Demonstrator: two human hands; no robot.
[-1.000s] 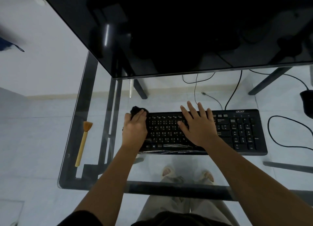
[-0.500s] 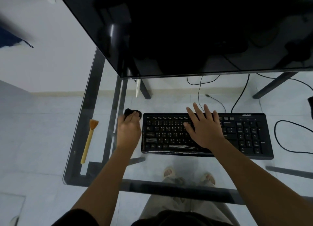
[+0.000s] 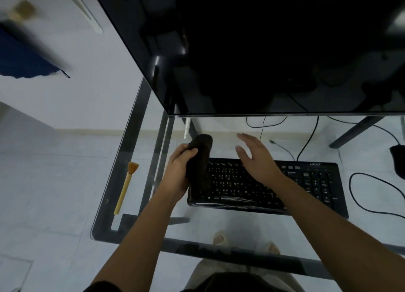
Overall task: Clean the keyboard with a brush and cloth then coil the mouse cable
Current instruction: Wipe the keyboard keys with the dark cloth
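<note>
A black keyboard [image 3: 306, 186] lies flat on the glass desk [image 3: 140, 151]. My left hand [image 3: 177, 171] grips a dark cloth [image 3: 200, 160], lifted and hanging over the keyboard's left end. My right hand [image 3: 256, 158] hovers with fingers spread above the keyboard's upper middle, off the keys. A brush [image 3: 126, 187] with a yellow handle and orange bristles lies on the glass at the left. The black mouse [image 3: 398, 160] sits at the right edge, and its cable [image 3: 372, 193] loops loosely on the desk.
A large black monitor [image 3: 263, 50] overhangs the desk's far side. Thin cables [image 3: 306, 142] run behind the keyboard. The desk's dark metal frame [image 3: 219, 252] and my feet show through the glass.
My left hand has lifted the cloth from beside the keyboard's left end and now holds it up over the keys. My right hand has risen off the keyboard.
</note>
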